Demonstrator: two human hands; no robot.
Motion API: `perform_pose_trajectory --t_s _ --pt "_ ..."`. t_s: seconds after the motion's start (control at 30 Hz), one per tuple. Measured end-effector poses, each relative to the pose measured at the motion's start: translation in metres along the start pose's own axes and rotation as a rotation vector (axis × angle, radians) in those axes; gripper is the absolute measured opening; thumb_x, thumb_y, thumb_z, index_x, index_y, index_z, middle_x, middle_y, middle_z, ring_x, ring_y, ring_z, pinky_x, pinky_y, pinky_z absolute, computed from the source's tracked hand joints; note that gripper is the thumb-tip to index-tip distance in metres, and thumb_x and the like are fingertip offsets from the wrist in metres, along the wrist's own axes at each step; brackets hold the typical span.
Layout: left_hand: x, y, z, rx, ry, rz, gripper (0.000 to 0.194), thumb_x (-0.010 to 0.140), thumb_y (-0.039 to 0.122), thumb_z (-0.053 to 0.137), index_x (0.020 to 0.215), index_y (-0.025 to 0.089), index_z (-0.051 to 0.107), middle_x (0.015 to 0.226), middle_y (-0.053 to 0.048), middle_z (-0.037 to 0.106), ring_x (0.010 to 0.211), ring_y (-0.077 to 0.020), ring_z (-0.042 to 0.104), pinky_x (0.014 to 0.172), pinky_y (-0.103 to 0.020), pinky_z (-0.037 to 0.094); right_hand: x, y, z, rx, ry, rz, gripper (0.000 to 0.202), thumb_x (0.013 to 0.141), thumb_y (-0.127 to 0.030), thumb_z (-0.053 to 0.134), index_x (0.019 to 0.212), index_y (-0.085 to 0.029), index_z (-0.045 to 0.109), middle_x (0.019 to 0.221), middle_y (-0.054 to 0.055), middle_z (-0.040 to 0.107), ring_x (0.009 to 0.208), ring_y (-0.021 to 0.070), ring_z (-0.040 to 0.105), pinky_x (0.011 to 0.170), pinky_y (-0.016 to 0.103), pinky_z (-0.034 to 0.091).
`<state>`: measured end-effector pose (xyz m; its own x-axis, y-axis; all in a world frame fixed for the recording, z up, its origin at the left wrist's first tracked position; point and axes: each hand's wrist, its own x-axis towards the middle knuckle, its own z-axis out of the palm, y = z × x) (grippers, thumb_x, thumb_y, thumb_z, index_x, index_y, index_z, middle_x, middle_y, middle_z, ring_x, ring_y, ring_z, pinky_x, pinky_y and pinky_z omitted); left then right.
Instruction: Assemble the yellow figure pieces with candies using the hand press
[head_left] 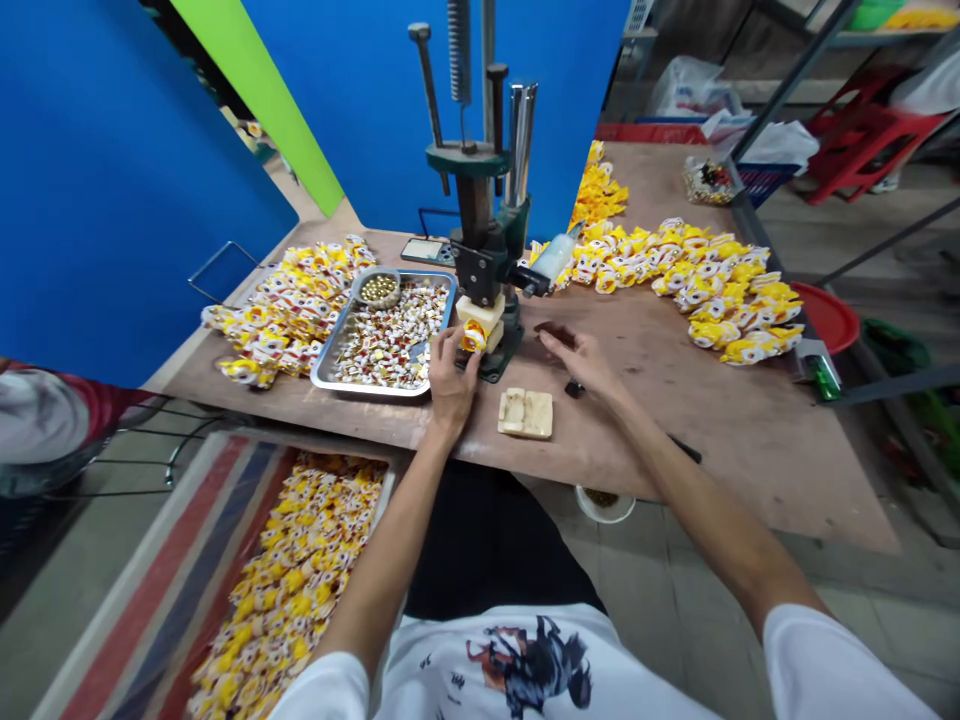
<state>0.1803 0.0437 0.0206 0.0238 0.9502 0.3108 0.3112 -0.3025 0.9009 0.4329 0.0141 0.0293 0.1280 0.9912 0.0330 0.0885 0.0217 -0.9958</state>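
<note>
Head view: pinching yellow piece in left hand at press block, inward from front edge of tabletop. Holding right hand loosely curled right of press; cannot tell if gripping anything. Best seat piece squarely, pinch lightly, keep fingertips clear.

On table before us: press; left of it, tray, then figure pile; nearer us, block; right, figure rows.
</note>
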Motion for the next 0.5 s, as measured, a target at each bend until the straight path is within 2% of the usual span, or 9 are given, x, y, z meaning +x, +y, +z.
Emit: perform_pose_trajectory --t_s 0.13,0.2,0.3,0.43,0.5 --pt "0.004 -0.002 0.003 0.080 -0.051 0.033 0.040 0.103 0.031 0.068 0.143 0.029 0.068 0.149 -0.015 0.061 0.143 -0.0325 0.061 0.122 -0.047 0.053 0.012 0.000 -0.013 -0.024 0.023 0.009 0.052 0.088 -0.068 0.083 0.118 -0.026 0.080 0.123 0.008 0.083 0.117 0.0282 0.077 0.098 0.044 0.067" --pt "0.002 0.002 0.004 0.090 -0.040 0.050 0.044 0.102 0.033 0.073 0.145 0.028 0.068 0.149 -0.015 0.061 0.143 -0.0324 0.061 0.119 -0.045 0.055 0.025 -0.009 -0.021 -0.025 0.080 -0.010 0.048 0.091 -0.069 0.080 0.116 -0.027 0.078 0.117 0.007 0.083 0.112 0.0260 0.078 0.098 0.043 0.067" --pt "-0.002 0.008 0.007 0.060 0.024 0.051 0.052 0.097 0.040 0.081 0.145 0.027 0.067 0.149 -0.015 0.061 0.141 -0.0311 0.063 0.112 -0.040 0.061 0.054 -0.027 -0.028 0.010 0.149 -0.040 0.046 0.099 -0.070 0.072 0.116 -0.027 0.073 0.118 0.005 0.081 0.111 0.0222 0.077 0.101 0.042 0.067" --pt "-0.005 0.004 0.017 0.007 0.116 0.066 0.035 0.101 0.036 0.076 0.134 0.025 0.069 0.140 -0.013 0.065 0.133 -0.0272 0.068 0.105 -0.036 0.065 0.097 -0.054 -0.026 0.211 0.140 0.015 0.066 0.101 -0.085 0.057 0.114 -0.022 0.065 0.115 0.008 0.077 0.107 0.0214 0.077 0.095 0.042 0.067" --pt "-0.005 -0.003 0.023 -0.027 0.149 0.107 0.031 0.101 0.031 0.076 0.130 0.022 0.069 0.136 -0.013 0.066 0.132 -0.0274 0.069 0.103 -0.037 0.066 0.116 -0.076 -0.022 0.353 0.121 0.067 0.074 0.100 -0.092 0.047 0.108 -0.020 0.063 0.110 0.008 0.075 0.106 0.0228 0.076 0.091 0.044 0.067"
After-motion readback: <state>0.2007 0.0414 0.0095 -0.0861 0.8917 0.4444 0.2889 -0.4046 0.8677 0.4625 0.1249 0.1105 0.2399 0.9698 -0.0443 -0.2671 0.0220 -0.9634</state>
